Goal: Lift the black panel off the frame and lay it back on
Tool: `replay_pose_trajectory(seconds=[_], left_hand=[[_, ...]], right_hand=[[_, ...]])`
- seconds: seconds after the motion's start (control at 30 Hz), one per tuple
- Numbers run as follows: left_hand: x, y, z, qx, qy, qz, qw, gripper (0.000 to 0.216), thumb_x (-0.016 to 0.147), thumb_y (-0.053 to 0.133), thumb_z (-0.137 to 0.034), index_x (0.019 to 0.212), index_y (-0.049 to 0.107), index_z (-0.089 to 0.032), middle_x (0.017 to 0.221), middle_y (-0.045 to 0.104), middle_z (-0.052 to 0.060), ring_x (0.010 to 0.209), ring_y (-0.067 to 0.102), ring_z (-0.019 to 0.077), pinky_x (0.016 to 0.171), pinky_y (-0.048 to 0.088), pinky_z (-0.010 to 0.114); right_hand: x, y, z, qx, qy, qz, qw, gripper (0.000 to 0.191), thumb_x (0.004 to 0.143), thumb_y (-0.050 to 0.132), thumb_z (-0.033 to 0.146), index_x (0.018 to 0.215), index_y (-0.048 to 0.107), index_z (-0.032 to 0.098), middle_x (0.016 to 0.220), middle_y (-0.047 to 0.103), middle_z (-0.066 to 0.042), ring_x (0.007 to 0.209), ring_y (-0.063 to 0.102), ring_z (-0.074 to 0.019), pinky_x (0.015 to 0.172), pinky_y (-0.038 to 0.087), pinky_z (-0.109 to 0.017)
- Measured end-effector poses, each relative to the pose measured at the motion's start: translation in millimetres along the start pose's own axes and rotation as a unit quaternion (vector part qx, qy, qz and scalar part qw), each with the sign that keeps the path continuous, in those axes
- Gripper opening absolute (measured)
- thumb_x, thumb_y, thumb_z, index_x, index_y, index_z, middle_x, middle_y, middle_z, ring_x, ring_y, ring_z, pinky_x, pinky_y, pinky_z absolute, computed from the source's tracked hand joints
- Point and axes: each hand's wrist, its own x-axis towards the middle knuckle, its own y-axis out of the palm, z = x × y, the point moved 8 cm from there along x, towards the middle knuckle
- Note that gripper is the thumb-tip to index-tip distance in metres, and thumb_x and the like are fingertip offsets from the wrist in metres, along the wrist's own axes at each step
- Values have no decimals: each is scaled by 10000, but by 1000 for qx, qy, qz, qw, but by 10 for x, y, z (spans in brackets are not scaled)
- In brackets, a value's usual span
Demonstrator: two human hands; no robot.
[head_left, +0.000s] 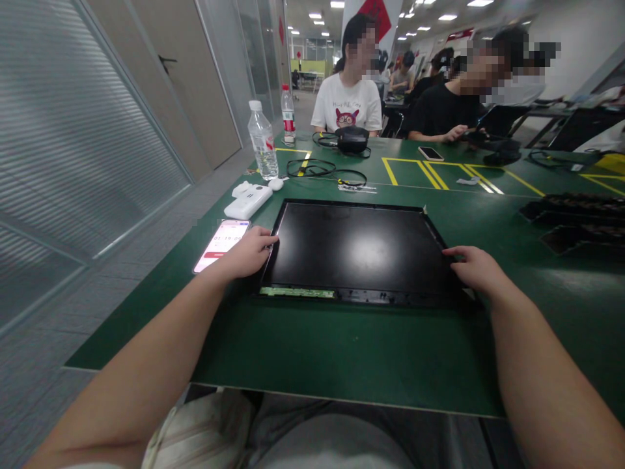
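The screen (pixel 359 244) is the reference for all positions. It lies face up on the green table (pixel 351 352), in front of the person. Along its near edge, at the left part, runs a narrow green circuit board (pixel 297 293). The left hand (pixel 247 253) grasps the screen by its left edge; the right hand (pixel 476 270) grasps it by its right edge. The thumbs' contact beneath the frame is hidden.

Just left of the screen, beside the left forearm, lies a lit phone (pixel 219 244). A white device (pixel 248 202) sits near the screen's far left corner. Well to the right of the screen are dark parts (pixel 576 221), blurred. Beyond the screen lies a black cable (pixel 312 168); left of the cable stands a water bottle (pixel 263 146). Farther beyond the screen are a black case (pixel 352 139) and, to its right, a second phone (pixel 430 154). Farthest, a person in a white T-shirt (pixel 346 104) and a person in black (pixel 439 117) sit.
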Motion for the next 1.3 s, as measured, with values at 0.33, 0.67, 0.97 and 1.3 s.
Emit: replay_pose_trajectory(seconds=[0.33,0.67,0.97,1.3], left_hand=[[-8,46,28,-21,1,-5,1000,553,901,505,-314,1350,790,-163,1474,633,188,1402,579,399,1256,432,570],[-58,9,-12,-24,-18,-23,999,556,933,474,-272,1402,730,-116,1469,672,192,1396,605,365,1253,442,535],[-50,31,-41,1,-8,-24,1000,520,935,485,-230,1368,737,-90,1456,685,204,1387,618,363,1235,458,525],[-38,36,-16,-14,-11,-36,999,510,908,527,-211,1349,752,-91,1433,686,213,1366,632,379,1231,464,527]], right_hand=[[47,21,-44,10,-26,-1,1000,588,718,636,213,1281,806,209,924,772,-156,945,763,-389,861,630,-520],[-39,-8,35,6,-5,6,1000,562,763,643,183,1304,795,189,931,769,-149,879,759,-355,801,625,-469],[-83,-61,134,-18,17,-25,999,547,760,627,28,1262,814,138,933,775,-131,882,751,-291,805,581,-361],[-52,-46,124,-26,3,-28,999,534,770,604,23,1247,815,138,950,763,-143,831,734,-278,788,577,-361]])
